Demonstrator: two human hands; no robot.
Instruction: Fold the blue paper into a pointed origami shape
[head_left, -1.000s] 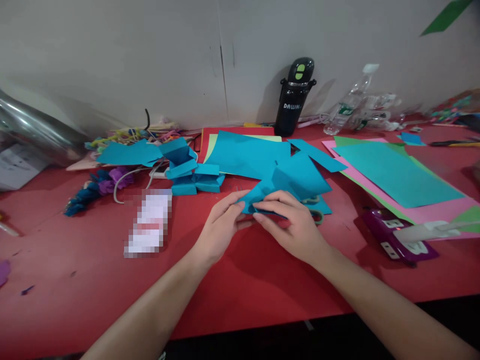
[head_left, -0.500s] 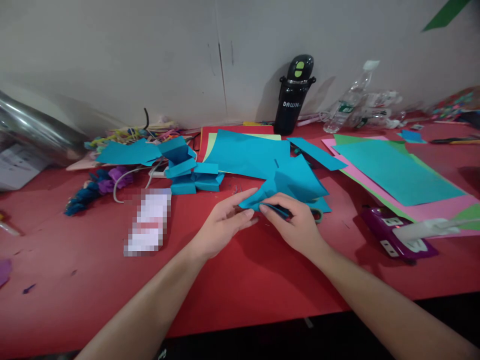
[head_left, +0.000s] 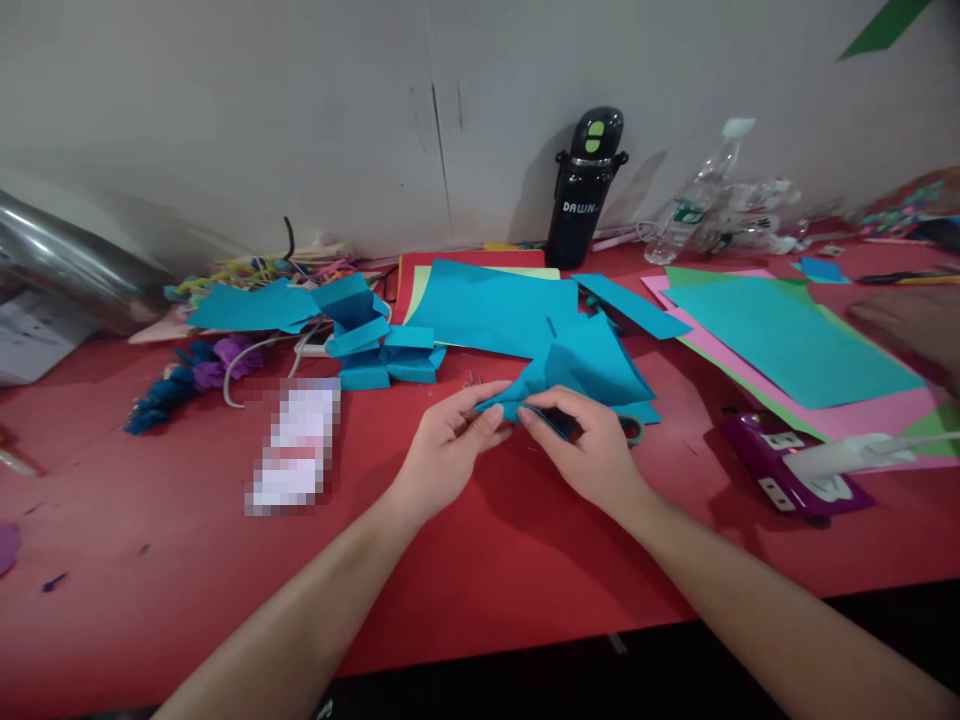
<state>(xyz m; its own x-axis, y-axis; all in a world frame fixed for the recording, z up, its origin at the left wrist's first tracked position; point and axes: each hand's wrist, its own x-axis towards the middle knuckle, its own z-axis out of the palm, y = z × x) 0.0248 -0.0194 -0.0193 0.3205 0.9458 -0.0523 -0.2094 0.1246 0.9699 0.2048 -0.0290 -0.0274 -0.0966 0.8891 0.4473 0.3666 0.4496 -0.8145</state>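
Observation:
Both hands meet at a folded blue paper (head_left: 590, 357) over the middle of the red table (head_left: 480, 560). My left hand (head_left: 448, 440) pinches its near left corner, thumb on top. My right hand (head_left: 586, 440) grips the same paper just to the right, thumb against the fold and the other fingers partly hidden. Scissors (head_left: 632, 430) lie beside my right hand, mostly covered. Folded blue paper pieces (head_left: 386, 345) sit to the left, and a flat blue sheet (head_left: 487, 305) lies behind.
A black bottle (head_left: 581, 195) and a clear plastic bottle (head_left: 686, 215) stand at the wall. Coloured sheets (head_left: 795, 340) and a purple power strip (head_left: 795, 465) lie right. A blurred white item (head_left: 296, 445) is left. Another person's hand (head_left: 911, 325) shows at the right edge.
My left thumb has closed down onto the paper's corner, and the fold there is pressed tighter. Another person's hand has come in at the right edge.

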